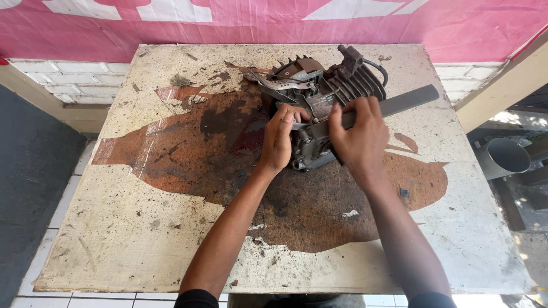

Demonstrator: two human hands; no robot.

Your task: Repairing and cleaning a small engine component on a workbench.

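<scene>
Nearest me the worn board (pixel 142 239) lies bare and stained, its front edge close to the person's elbows, with plenty of open surface to the left. Further in, the left hand (pixel 278 140) is curled against the near side of the small engine (pixel 319 105), fingers closed on its casing, while the right hand (pixel 359 137) is wrapped tight around the grey flat bar (pixel 408 101), which angles up to the right from the engine body. The engine sits in the middle of the far half of the board, on the dark oily patch. That oil worries me: if the bar slips, the knuckles could strike the cooling fins, or the engine could skid. Beyond it the far edge runs under a pink banner (pixel 274 23), leaving little room there; a grey pipe (pixel 505 157) lies off the right edge.
</scene>
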